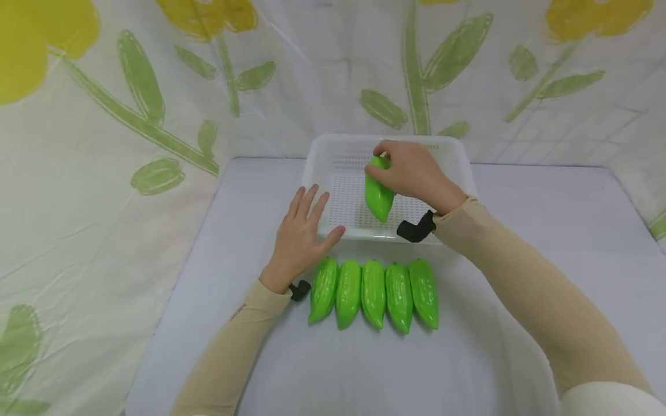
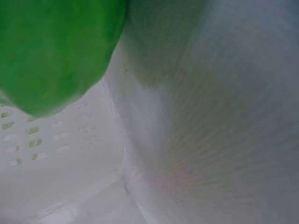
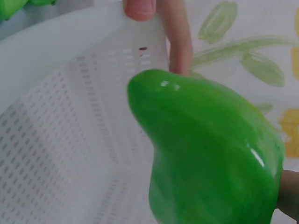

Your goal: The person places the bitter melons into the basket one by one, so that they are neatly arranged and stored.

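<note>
A glossy green, elongated, pointed vegetable-like piece [image 1: 379,193] hangs tip down over the white perforated basket [image 1: 343,234]. My right hand [image 1: 413,170] pinches its upper end between thumb and fingers. The same piece [image 3: 210,144] fills much of the right wrist view. At the basket's front left corner is my left hand [image 1: 299,240], fingers straight and thumb spread; its thumb and a finger [image 3: 180,37] show beside the rim in the right wrist view. Whether it presses the rim I cannot tell. In the left wrist view, a blurred green piece [image 2: 56,51] covers the upper left.
Several like green pieces [image 1: 373,294] lie side by side in a row in front of the basket. They rest on a pale table [image 1: 354,375]. Behind and to the left hangs a sheet [image 1: 312,98] with yellow flowers and green leaves.
</note>
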Demonstrator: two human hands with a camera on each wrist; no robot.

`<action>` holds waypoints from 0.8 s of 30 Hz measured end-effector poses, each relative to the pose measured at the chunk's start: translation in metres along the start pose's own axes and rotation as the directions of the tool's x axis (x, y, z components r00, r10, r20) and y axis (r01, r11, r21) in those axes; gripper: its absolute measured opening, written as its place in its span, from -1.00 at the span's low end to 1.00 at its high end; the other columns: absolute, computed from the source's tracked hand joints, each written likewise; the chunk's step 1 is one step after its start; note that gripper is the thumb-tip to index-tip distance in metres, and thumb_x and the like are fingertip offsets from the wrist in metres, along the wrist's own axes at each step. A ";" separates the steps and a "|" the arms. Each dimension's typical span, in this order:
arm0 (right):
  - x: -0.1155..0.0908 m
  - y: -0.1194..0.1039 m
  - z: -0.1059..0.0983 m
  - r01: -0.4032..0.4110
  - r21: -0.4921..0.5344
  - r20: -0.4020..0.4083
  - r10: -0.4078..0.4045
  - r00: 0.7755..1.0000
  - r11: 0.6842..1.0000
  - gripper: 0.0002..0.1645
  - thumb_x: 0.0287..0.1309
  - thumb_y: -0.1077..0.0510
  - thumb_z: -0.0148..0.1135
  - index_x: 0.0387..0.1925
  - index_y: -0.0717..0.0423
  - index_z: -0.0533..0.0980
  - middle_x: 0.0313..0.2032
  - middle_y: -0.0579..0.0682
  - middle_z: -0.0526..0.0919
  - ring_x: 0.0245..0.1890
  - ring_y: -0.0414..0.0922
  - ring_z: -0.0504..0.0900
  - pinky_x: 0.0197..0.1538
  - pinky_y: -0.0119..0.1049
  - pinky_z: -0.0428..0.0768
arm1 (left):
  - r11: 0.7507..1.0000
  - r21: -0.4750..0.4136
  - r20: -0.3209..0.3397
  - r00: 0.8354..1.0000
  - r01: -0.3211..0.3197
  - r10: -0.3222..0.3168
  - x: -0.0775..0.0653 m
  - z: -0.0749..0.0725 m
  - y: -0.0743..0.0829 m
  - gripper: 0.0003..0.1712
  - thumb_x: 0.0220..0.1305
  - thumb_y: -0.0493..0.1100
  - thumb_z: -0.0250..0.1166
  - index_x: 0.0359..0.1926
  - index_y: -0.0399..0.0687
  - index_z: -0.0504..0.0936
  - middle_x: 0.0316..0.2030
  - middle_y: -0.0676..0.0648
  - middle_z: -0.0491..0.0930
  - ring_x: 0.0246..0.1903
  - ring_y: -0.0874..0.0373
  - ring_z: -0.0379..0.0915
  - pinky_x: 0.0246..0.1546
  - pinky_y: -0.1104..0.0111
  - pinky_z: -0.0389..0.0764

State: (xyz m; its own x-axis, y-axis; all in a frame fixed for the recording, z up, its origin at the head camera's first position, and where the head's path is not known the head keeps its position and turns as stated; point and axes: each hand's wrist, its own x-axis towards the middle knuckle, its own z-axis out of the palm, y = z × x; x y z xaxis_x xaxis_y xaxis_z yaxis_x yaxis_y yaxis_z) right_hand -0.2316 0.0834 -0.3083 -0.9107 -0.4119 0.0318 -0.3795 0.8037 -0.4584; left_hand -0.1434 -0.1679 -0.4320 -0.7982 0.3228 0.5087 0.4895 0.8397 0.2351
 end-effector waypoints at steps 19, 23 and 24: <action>0.070 -0.018 0.057 -0.019 -0.038 0.167 0.025 0.986 0.999 -0.42 0.40 -0.11 0.14 0.16 0.28 0.55 -0.09 0.13 0.71 -0.37 -0.07 0.68 -0.24 -0.24 0.66 | 1.000 0.020 0.017 1.000 0.006 -0.006 0.000 0.002 -0.001 0.07 0.48 0.57 -0.33 0.50 -0.20 0.37 0.51 -0.32 0.29 0.54 -0.34 0.10 0.34 -0.17 0.50; 0.079 -0.022 0.068 -0.035 -0.007 0.208 0.036 0.977 0.999 -0.49 0.40 -0.06 0.14 0.07 0.31 0.54 -0.18 0.11 0.67 -0.40 -0.08 0.65 -0.30 -0.28 0.66 | 1.000 0.023 0.004 1.000 -0.003 0.003 0.000 0.002 -0.001 0.07 0.48 0.56 -0.32 0.49 -0.20 0.39 0.50 -0.33 0.30 0.53 -0.35 0.13 0.32 -0.16 0.52; 0.081 -0.022 0.071 -0.040 0.006 0.220 0.038 0.975 0.999 -0.50 0.41 -0.05 0.14 0.07 0.31 0.54 -0.19 0.11 0.67 -0.42 -0.08 0.66 -0.33 -0.29 0.66 | 1.000 0.022 -0.001 1.000 -0.007 0.007 0.000 0.002 -0.001 0.07 0.49 0.56 -0.32 0.49 -0.21 0.39 0.49 -0.33 0.31 0.52 -0.36 0.14 0.32 -0.16 0.52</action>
State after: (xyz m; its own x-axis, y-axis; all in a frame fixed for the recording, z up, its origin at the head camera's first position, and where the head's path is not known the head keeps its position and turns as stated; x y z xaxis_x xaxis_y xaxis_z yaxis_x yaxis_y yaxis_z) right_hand -0.2851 0.0019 -0.3585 -0.8662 -0.4655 -0.1816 -0.3415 0.8169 -0.4649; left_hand -0.1442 -0.1676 -0.4337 -0.7945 0.3279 0.5111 0.4868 0.8471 0.2132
